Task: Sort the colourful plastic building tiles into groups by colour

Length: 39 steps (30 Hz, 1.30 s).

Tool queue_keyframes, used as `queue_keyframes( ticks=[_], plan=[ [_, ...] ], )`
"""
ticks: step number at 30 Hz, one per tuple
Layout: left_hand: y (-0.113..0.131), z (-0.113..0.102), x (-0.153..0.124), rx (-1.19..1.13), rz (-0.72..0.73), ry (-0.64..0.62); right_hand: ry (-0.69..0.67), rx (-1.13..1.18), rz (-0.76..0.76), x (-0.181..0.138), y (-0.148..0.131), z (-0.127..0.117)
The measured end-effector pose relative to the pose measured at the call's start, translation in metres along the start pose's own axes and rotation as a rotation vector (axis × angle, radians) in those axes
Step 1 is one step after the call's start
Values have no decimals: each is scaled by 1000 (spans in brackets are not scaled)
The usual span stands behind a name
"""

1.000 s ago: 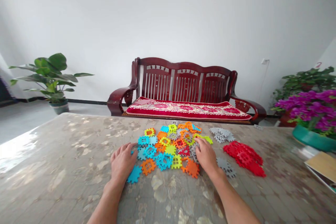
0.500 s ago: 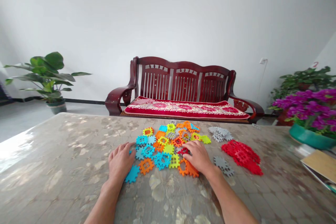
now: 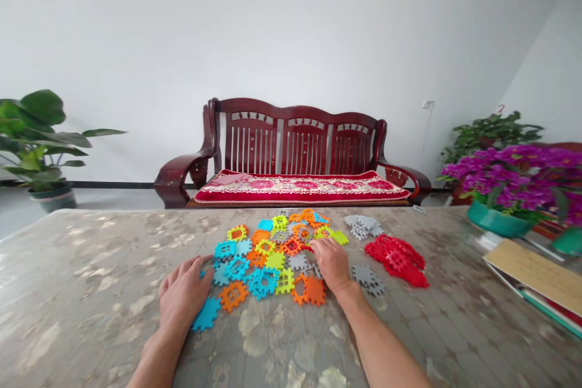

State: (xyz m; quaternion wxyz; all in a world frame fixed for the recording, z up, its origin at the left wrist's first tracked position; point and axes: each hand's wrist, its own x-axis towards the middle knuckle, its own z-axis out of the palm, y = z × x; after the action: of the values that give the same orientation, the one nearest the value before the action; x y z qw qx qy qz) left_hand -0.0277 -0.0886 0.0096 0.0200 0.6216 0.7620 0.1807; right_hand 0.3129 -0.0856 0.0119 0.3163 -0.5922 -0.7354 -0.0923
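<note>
A mixed heap of plastic interlocking tiles [image 3: 273, 248] in blue, orange, lime and grey lies on the marbled table [image 3: 91, 291]. My left hand [image 3: 182, 291] rests flat at the heap's left edge, fingers open, beside a blue tile [image 3: 207, 314]. My right hand [image 3: 331, 262] lies palm down on the heap's right side, fingers curled over tiles; what they hold is hidden. To its right sit a few grey tiles [image 3: 367, 277], a red tile pile [image 3: 398, 257] and a grey tile pile [image 3: 361, 225].
A dark wooden bench [image 3: 291, 157] with a red cushion stands behind the table. A potted plant [image 3: 36, 145] is at the left. Purple flowers in a green pot [image 3: 504, 194] and stacked books [image 3: 536, 273] occupy the table's right side.
The view has swung right, shifting everything left in frame. My right hand has drawn back from the heap's far right to its near right side. My left hand stays at the left edge.
</note>
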Motion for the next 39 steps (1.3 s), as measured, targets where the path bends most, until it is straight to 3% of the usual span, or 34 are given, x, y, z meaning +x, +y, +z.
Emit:
queue_keyframes(
  ticks=[5,11,18,23,27,29,34,39],
  plan=[
    [0,-1,1,11,-5,-18,187,202,258,4,29,-5],
    [-1,-1,0,9,13,-13,388,315,542,3,96,-47],
    [-1,2,1,-13,4,2,463,133,716,-30,162,-100],
    [1,-2,0,-8,-2,-17,379,23,799,-47,188,-115],
    [1,-2,0,-5,7,-13,388,8,733,-53,183,-107],
    [0,-1,1,-6,12,-10,326,91,673,-54,169,-98],
    [-2,0,2,-11,11,-10,9,238,487,-54,124,-79],
    [-1,-1,0,-21,12,-11,-287,148,302,-61,100,-79]
  ],
)
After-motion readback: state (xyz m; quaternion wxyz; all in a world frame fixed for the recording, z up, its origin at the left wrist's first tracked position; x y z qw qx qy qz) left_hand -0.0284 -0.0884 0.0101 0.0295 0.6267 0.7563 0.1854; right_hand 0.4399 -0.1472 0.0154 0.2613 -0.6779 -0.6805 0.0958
